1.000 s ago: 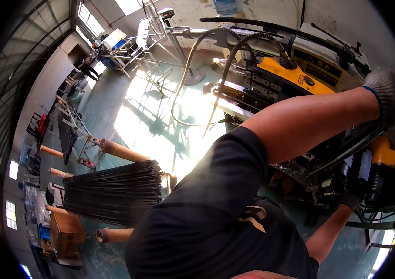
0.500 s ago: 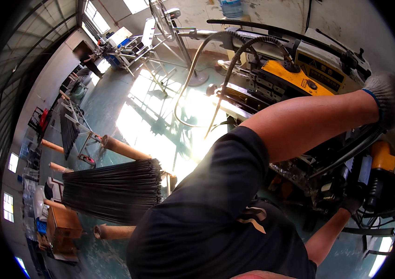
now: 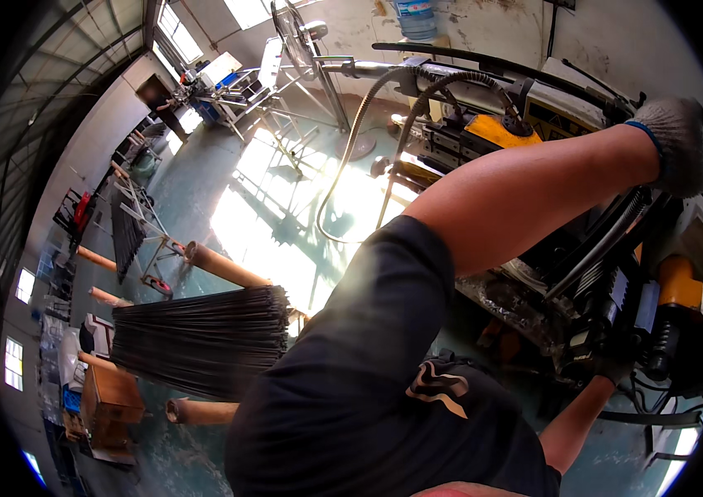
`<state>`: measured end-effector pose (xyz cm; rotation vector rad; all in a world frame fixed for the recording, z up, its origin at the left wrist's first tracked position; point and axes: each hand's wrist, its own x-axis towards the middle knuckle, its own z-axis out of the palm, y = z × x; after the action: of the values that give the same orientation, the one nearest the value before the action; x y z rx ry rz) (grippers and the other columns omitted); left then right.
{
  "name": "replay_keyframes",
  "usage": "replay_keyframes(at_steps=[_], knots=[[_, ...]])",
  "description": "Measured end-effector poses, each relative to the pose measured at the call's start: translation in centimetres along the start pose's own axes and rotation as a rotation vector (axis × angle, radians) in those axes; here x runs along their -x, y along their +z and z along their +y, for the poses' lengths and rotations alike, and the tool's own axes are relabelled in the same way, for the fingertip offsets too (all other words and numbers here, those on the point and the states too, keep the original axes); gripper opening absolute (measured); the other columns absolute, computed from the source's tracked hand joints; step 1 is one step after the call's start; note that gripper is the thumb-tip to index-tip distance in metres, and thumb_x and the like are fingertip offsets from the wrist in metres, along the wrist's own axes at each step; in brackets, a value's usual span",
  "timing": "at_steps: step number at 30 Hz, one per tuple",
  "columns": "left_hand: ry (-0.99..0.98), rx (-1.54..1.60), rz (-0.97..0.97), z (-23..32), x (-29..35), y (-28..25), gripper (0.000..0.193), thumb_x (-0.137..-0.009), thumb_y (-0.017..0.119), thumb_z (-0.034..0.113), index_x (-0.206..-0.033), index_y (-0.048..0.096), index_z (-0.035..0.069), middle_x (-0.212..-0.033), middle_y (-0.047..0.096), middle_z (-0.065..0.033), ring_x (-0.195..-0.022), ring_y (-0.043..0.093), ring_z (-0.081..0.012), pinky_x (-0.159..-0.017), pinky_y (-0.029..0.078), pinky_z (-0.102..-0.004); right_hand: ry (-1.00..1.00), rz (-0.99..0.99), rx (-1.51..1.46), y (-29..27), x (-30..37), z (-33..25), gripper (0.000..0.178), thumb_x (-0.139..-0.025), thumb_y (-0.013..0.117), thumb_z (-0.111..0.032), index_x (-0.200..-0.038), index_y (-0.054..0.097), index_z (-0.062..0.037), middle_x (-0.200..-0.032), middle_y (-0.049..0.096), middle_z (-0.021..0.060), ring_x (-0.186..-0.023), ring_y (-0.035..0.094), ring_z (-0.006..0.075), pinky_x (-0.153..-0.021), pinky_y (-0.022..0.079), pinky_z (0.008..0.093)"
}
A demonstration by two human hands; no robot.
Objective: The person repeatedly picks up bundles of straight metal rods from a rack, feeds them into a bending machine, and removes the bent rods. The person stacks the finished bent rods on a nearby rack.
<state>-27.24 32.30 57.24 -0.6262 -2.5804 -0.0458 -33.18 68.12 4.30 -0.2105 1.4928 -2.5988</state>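
Note:
My left arm reaches across to the upper right, and my left hand (image 3: 676,147) wears a grey knitted glove with a blue cuff. It is over the far right part of a machine (image 3: 525,298); its fingers turn away from view, so any grip is hidden. Lower down, my right hand (image 3: 614,366) is in a dark glove among the machine's black parts, close beside a dark toothed block (image 3: 614,294) and a yellow-orange cylinder (image 3: 677,282). Shadow hides its fingers. A yellow-orange cover (image 3: 492,130) shows behind my left forearm.
Ribbed hoses (image 3: 359,112) loop from the machine toward the floor. To my left, a bundle of thin black strips (image 3: 202,340) lies across brown tubes (image 3: 223,263). A wooden box (image 3: 111,396) stands farther left. A fan (image 3: 293,33) and a distant person (image 3: 171,120) are at the back.
My left forearm and gloved hand have shifted slightly left, covering more of the yellow-orange cover. My right hand has moved a little left among the dark parts. The view has shifted slightly.

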Motion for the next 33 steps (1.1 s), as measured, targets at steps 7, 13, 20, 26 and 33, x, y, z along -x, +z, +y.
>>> replay_keyframes(at_steps=[7,13,20,26,33], knots=[[-0.134,0.34,0.101,4.2,3.3,-2.8,0.03,-0.1,0.062,0.021,-0.119,0.07,-0.001,-0.097,0.074,-0.014,-0.09,0.072,-0.0239,-0.083,0.06,-0.0374,-0.011,0.312,-0.282,2.3,1.7,-1.9,0.017,-0.101,0.053,-0.021,-0.107,0.067,-0.011,-0.101,0.068,0.0047,-0.093,0.067,0.0194,-0.08,0.061,0.041],[-0.204,0.656,0.218,6.1,4.7,-2.8,0.04,-0.1,0.064,0.02,-0.132,0.061,-0.005,-0.105,0.07,-0.0146,-0.1,0.068,-0.0249,-0.092,0.055,-0.0384,-0.425,0.493,1.257,3.8,1.8,-1.2,0.016,-0.094,0.061,-0.008,-0.104,0.073,-0.0089,-0.102,0.073,0.0063,-0.095,0.071,0.0223,-0.09,0.057,0.0367],[0.145,0.226,0.119,-3.6,4.1,-1.1,0.033,-0.112,0.05,0.026,-0.13,0.073,0.011,-0.118,0.078,-0.0136,-0.112,0.077,-0.025,-0.094,0.063,-0.0389,0.085,0.487,-0.024,15.1,5.0,-9.2,0.021,-0.09,0.068,-0.015,-0.107,0.076,-0.0039,-0.095,0.077,0.0104,-0.08,0.074,0.0247,-0.071,0.059,0.0346],[-0.134,0.527,0.018,-1.1,2.7,-0.9,0.037,-0.112,0.053,0.03,-0.137,0.066,0.006,-0.122,0.077,-0.0131,-0.114,0.075,-0.0227,-0.099,0.059,-0.0362,0.074,0.467,0.037,14.6,6.1,-11.0,0.026,-0.093,0.068,-0.017,-0.113,0.074,-0.0025,-0.099,0.077,0.0114,-0.084,0.074,0.0242,-0.074,0.059,0.0358],[-0.355,0.649,-0.006,-0.4,2.7,-1.6,0.047,-0.108,0.062,0.034,-0.142,0.061,0.002,-0.12,0.077,-0.0113,-0.112,0.074,-0.0202,-0.101,0.057,-0.0342,-0.328,0.604,0.522,10.4,2.6,-3.5,0.026,-0.101,0.062,-0.021,-0.118,0.074,-0.0049,-0.105,0.077,0.0182,-0.095,0.076,0.0285,-0.077,0.06,0.0394]])
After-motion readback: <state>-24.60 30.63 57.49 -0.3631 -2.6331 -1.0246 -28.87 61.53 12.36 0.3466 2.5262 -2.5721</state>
